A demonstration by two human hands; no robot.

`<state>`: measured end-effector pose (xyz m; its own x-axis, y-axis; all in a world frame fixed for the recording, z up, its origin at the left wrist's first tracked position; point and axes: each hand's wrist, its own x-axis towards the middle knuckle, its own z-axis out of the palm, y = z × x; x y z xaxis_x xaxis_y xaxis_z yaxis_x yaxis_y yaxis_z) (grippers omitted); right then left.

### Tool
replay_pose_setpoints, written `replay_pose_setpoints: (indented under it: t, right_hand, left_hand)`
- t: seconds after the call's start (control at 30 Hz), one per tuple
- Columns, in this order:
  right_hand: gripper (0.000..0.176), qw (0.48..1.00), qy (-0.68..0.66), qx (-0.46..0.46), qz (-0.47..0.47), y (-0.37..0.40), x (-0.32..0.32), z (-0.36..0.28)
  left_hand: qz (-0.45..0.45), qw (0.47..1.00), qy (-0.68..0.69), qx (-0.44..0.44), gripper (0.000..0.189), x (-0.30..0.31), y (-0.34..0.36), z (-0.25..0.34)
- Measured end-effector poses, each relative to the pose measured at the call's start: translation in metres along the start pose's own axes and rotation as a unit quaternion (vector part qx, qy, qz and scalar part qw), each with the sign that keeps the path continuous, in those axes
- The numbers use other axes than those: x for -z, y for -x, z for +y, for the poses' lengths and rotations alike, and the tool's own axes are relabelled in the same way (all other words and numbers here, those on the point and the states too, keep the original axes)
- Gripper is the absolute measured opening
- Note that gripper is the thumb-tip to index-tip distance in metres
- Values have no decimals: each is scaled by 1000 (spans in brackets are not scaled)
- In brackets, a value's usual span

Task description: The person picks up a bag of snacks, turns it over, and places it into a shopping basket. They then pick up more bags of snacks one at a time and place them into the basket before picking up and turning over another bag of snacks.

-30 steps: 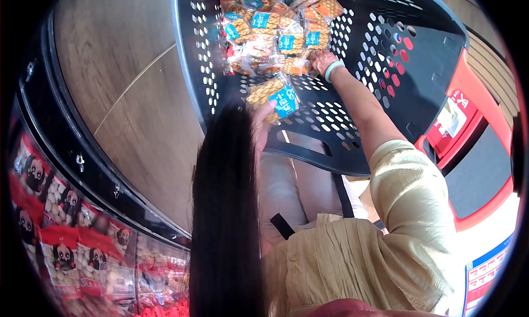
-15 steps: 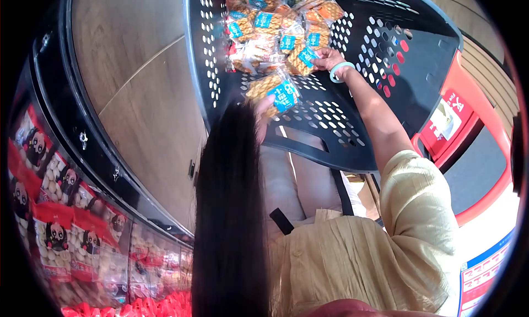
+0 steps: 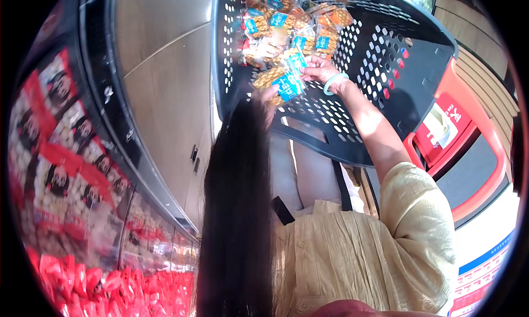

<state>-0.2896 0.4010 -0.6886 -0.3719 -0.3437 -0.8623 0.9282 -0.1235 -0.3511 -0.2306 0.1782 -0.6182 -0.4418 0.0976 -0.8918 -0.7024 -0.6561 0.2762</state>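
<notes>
Near the front edge of a dark perforated basket [image 3: 341, 146], my left hand [image 3: 268, 99] is closed on a clear snack packet with a blue label [image 3: 286, 87]. Hair hides most of that hand and its arm. My right hand [image 3: 319, 69], with a pale bracelet on the wrist, pinches a second blue-labelled packet [image 3: 296, 60]. The two packets are close together, the right one just above the left one. Behind them, several similar packets [image 3: 279, 20] lie in a pile in the basket.
A wooden cabinet [image 3: 165, 58] stands left of the basket. Shelves of red and clear snack bags [image 3: 60, 179] are at the far left, with red packets [image 3: 115, 289] below. A red frame with a sign [image 3: 449, 124] is on the right.
My right hand has drawn its packet away from the pile, toward the one in my left hand. The view has shifted, showing more red packets at the lower left.
</notes>
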Motion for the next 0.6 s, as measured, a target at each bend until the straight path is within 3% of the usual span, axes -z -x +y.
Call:
replay_pose_setpoints:
  t: [0.03, 0.23, 0.33, 0.4, 0.43, 0.47, 0.53, 0.6]
  right_hand:
    - [24, 1000, 1, 10, -19, 7, -6, -5]
    - [21, 996, 40, 35, -77, 78, -46, -40]
    - [24, 994, 43, 57, -81, 107, -61, -46]
    - [28, 991, 36, 64, -115, 136, -74, -56]
    - [30, 989, 42, 72, -122, 148, -81, -56]
    - [31, 989, 40, 65, -129, 161, -85, -55]
    - [33, 983, 43, 88, -158, 179, -95, -47]
    - [44, 979, 66, 109, -161, 212, -118, -51]
  left_hand:
    - [-80, 991, 103, -17, 56, 5, 4, 4]
    - [-143, 971, 190, -22, 56, -13, 57, 25]
    - [-99, 980, 174, 0, 61, -24, 101, 39]
    - [-211, 960, 183, -35, 69, -33, 134, 47]
    - [-540, 821, 88, -163, 73, -47, 128, 60]
    - [-256, 955, 142, -46, 67, -41, 165, 53]
    - [-146, 983, 106, -28, 60, -47, 208, 55]
    - [-125, 987, 83, -58, 55, -34, 228, 47]
